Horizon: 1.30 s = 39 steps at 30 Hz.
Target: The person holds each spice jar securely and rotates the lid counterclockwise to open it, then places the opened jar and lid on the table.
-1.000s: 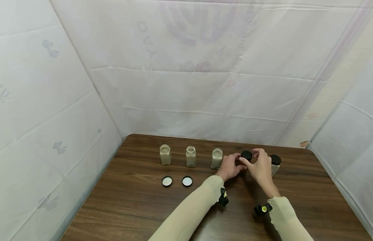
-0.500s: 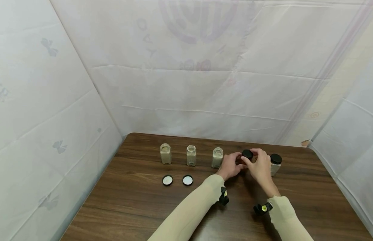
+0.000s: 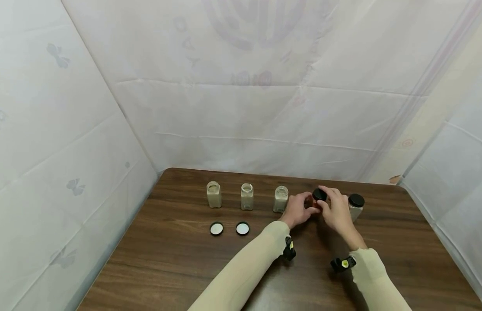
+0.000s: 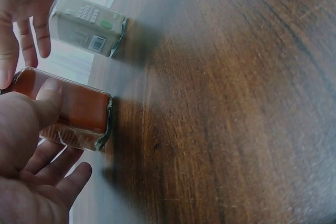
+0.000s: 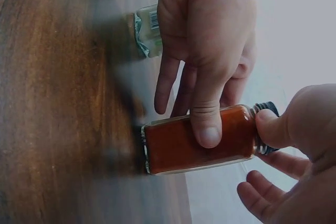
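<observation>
A square glass jar of red-orange powder (image 5: 173, 148) stands on the table at the right in the head view. My left hand (image 3: 297, 210) grips its body, the thumb lying along one glass face. At the top, my right hand (image 3: 339, 211) pinches the black lid (image 3: 319, 194) between thumb and fingers. Threads of the glass neck show beneath the lid in the right wrist view. Just right of my right hand is a jar with a black lid (image 3: 355, 201), holding pale contents. An uncapped jar of pale powder (image 3: 281, 201) stands close to the left hand.
Two more uncapped jars, a middle one (image 3: 247, 198) and a leftmost one (image 3: 214, 196), continue the row. In front of them lie two upturned black-rimmed lids, one left (image 3: 216, 228) and one right (image 3: 242, 228). White sheeting (image 3: 241, 112) hangs behind the wooden table (image 3: 167, 259).
My right fingers have shifted round the lid, and the red-orange jar shows more between my hands. The left hand keeps its grip. The head view has tilted slightly; the other jars stay put.
</observation>
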{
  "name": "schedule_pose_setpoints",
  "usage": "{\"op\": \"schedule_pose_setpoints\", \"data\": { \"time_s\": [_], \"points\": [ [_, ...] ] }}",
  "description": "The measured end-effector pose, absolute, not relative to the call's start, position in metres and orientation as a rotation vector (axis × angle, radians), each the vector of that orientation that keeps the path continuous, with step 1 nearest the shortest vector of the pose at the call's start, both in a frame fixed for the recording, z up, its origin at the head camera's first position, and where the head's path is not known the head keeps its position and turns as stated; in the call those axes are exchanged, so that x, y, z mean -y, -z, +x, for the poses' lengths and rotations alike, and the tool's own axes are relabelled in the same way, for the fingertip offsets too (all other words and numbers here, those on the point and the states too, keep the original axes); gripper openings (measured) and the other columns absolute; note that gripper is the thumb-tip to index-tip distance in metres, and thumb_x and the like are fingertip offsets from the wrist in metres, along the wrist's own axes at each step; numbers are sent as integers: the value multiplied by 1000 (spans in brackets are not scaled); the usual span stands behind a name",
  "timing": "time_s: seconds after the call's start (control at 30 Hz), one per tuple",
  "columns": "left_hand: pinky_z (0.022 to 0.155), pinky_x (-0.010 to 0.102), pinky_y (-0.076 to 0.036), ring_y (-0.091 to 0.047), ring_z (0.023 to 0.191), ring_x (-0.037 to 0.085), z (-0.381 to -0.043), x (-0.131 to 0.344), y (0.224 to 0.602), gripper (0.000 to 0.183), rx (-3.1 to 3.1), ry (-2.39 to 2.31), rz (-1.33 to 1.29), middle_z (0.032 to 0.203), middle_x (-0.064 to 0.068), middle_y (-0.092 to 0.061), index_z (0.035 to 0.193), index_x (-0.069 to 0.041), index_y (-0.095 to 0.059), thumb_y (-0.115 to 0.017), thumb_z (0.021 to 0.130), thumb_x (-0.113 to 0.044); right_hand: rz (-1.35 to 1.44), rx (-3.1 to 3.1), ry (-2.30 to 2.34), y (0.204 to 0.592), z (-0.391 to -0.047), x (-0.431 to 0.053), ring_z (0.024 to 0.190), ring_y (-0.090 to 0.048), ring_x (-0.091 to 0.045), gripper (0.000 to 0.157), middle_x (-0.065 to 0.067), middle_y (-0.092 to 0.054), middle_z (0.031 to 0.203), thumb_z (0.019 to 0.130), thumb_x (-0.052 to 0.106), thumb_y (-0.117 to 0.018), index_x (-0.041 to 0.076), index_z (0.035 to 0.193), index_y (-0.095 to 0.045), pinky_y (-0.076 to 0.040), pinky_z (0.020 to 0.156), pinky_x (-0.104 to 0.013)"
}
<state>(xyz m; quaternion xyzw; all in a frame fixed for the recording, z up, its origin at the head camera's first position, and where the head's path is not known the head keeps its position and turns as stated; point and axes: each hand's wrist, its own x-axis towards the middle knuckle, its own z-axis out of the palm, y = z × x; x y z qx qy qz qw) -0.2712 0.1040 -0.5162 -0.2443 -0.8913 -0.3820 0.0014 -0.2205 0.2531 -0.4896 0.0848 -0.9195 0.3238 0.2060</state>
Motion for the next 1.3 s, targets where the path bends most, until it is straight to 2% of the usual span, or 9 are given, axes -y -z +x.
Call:
{"op": "schedule_pose_setpoints", "data": {
  "time_s": [0.07,0.27,0.33,0.47,0.57,0.67,0.83,1.03,1.3],
  "points": [
    [83,23,-53,-68,94,13,-272,-104,515,36,2795,1201,-768,99,-6,-73,124,-18,-71,-77,94,-37,240,2589,-906,486,-221,-254,101,-49,-48,46,-36,-54,130,96,-2,-67,-6,141,-55,-34,94,-61],
    [96,26,-52,-67,115,14,-276,-104,511,41,2792,1175,-768,120,-2,-74,133,-16,-68,-74,96,-34,171,2631,-900,476,-224,-250,106,-47,-48,60,-35,-53,132,95,12,-75,-7,146,-49,-36,91,-61],
    [98,27,-52,-66,118,16,-276,-103,510,44,2796,1177,-766,124,-1,-73,135,-15,-67,-74,97,-34,108,2600,-906,476,-225,-247,110,-47,-48,62,-33,-55,127,93,18,-79,-7,143,-51,-37,92,-62],
    [96,28,-53,-66,116,17,-277,-103,509,47,2820,1199,-742,125,-2,-72,137,-18,-66,-75,95,-38,-19,2501,-931,477,-227,-241,108,-49,-46,55,-29,-61,114,89,22,-83,-7,130,-60,-38,94,-61],
    [94,28,-54,-67,113,16,-278,-103,508,45,2816,1208,-733,123,-2,-73,134,-19,-68,-76,94,-38,-57,2461,-931,477,-229,-238,105,-51,-44,49,-28,-63,110,87,21,-85,-8,121,-64,-37,94,-59],
    [96,28,-53,-67,115,15,-279,-103,506,44,2810,1224,-731,123,-3,-73,134,-19,-68,-77,94,-36,-67,2451,-933,476,-230,-236,104,-50,-45,45,-29,-63,110,88,18,-84,-9,120,-66,-38,93,-58],
    [100,28,-51,-65,118,13,-278,-103,506,44,2803,1257,-724,123,-5,-73,134,-19,-68,-78,94,-35,-72,2489,-954,473,-227,-235,108,-48,-46,44,-30,-60,120,92,16,-80,-8,126,-66,-38,88,-58],
    [98,28,-52,-66,116,14,-276,-104,508,42,2817,1273,-717,120,-5,-74,133,-20,-69,-77,94,-35,-27,2570,-961,471,-222,-237,115,-44,-49,43,-33,-52,138,97,11,-72,-5,136,-61,-40,87,-61],
    [99,28,-51,-65,117,14,-272,-105,510,41,2840,1251,-722,120,-6,-74,132,-21,-69,-77,94,-35,53,2638,-937,474,-221,-242,117,-44,-54,40,-30,-50,141,100,0,-63,-3,139,-59,-41,93,-63]
  ]
}}
